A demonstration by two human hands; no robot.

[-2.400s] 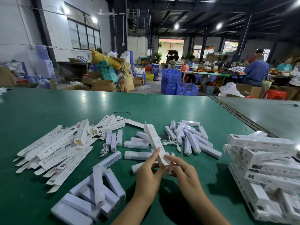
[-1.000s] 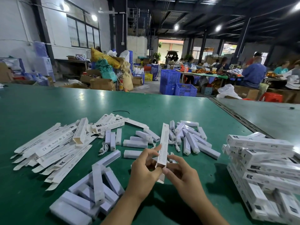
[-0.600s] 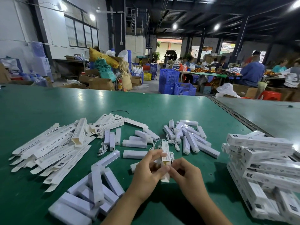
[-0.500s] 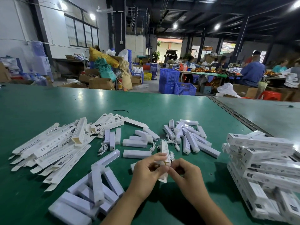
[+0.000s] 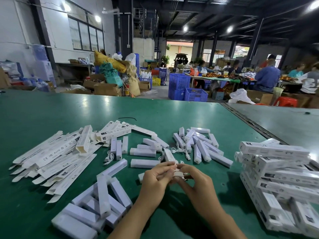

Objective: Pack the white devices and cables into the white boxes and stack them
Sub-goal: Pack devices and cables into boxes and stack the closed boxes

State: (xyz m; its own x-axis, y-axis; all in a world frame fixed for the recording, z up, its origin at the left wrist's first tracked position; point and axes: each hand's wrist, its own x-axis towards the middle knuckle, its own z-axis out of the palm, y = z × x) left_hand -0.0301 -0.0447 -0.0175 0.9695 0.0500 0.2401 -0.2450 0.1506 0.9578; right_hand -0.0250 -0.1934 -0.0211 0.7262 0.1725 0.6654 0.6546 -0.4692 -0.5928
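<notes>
Head view: the left hand (image 5: 155, 178) and right hand (image 5: 195, 183) meet low over the table (image 5: 155, 114), the fingers of both curled and pinching the near end of one white box (image 5: 168, 155). Its long axis runs away from the person, towards the loose devices (image 5: 198, 147). The stack of packed boxes (image 5: 276, 152) lies to the right, nearer the right hand, which is likely the one to carry the box over.

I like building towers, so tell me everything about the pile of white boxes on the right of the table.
The pile of white boxes is long, narrow cartons, cardboard by the look, with small dark print. They look closed and lie flat in untidy crisscross layers. It rests on the green table at its right side, cut off by the picture's edge. The left hand and right hand do not touch it.
</notes>
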